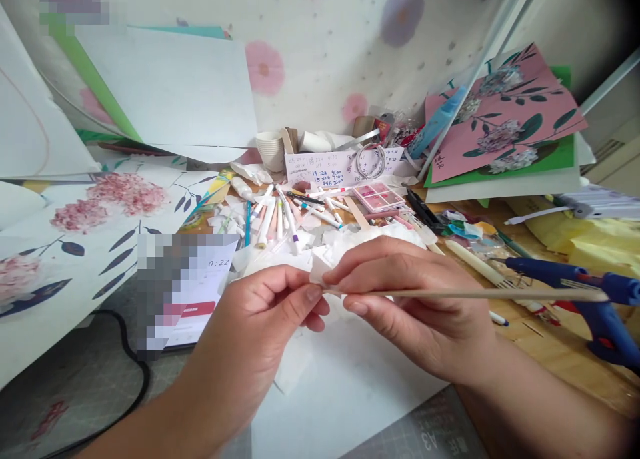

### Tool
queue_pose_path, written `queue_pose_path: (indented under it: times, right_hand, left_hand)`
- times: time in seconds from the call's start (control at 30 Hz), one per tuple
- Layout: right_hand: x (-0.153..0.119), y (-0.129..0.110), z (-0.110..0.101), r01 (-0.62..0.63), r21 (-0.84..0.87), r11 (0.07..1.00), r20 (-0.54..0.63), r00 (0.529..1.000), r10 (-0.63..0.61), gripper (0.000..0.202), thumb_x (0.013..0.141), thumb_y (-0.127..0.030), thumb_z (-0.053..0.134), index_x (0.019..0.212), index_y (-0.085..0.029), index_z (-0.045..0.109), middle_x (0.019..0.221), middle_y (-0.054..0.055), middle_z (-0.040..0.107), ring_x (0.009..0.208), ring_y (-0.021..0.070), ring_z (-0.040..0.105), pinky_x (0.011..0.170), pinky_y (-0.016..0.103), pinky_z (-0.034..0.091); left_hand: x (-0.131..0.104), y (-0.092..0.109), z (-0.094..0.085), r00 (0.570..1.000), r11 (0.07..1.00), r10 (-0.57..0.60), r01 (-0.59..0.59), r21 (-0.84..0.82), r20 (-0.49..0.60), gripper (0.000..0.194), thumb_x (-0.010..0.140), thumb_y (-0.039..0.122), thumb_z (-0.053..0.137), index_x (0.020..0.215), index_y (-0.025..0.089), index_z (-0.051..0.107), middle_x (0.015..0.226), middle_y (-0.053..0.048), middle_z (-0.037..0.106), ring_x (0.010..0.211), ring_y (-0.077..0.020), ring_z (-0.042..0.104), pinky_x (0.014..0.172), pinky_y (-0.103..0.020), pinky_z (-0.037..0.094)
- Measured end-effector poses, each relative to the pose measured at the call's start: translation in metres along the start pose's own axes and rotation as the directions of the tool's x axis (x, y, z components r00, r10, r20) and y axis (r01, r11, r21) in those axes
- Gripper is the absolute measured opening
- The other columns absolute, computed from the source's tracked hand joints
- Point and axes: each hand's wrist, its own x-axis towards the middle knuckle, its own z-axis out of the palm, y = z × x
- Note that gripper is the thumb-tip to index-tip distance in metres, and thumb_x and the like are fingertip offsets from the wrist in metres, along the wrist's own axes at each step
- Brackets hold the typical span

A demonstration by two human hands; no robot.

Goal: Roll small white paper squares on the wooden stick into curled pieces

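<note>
My left hand (273, 325) pinches a small piece of white tissue paper (318, 269) between thumb and fingers. My right hand (420, 305) meets it at the paper, its fingers closed around a thin wooden stick (530, 294). The stick points to the right, and its left end is at the paper, partly hidden by my fingers. Below both hands a white sheet (350, 385) lies on a grey cutting mat (435, 425).
Markers (280, 222), paper scraps and a pink palette (379, 197) crowd the middle. A phone (200, 292) and floral artwork (110, 205) are at left. A blue glue gun (600, 312) lies at right, below pink floral artwork (510, 119). Paper cups (271, 152) stand behind.
</note>
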Motion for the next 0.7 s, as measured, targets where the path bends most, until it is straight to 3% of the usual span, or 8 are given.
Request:
queue_pose_path:
  times: [0.33,0.7]
  right_hand:
    - [-0.0015,0.0020,-0.0022,0.056,-0.065,0.996,0.083,0.995,-0.051,0.017,0.090,-0.008,0.062,0.098,-0.022,0.067,0.087,0.006,0.076,0.089,0.0197,0.072,0.074,0.032,0.061]
    - [-0.0032,0.0054,0.0020,0.026,-0.031,0.999,-0.039,0.999,-0.027,0.013,0.087,-0.005,0.064,0.094,-0.017,0.066,0.085,0.009,0.074,0.083,0.0185,0.072,0.074,0.031,0.060]
  left_hand:
    - [-0.0009,-0.0001,-0.0017,1.000,0.996,0.015,-0.015,0.083,0.005,0.023,0.089,0.036,0.064,0.071,0.024,0.071,0.068,0.003,0.068,0.070,-0.0166,0.060,0.068,-0.029,0.044]
    - [-0.0020,0.0050,-0.0013,0.999,0.982,0.037,-0.033,0.185,-0.018,0.025,0.087,0.030,0.062,0.063,0.025,0.068,0.060,0.005,0.065,0.065,-0.0145,0.058,0.064,-0.025,0.042]
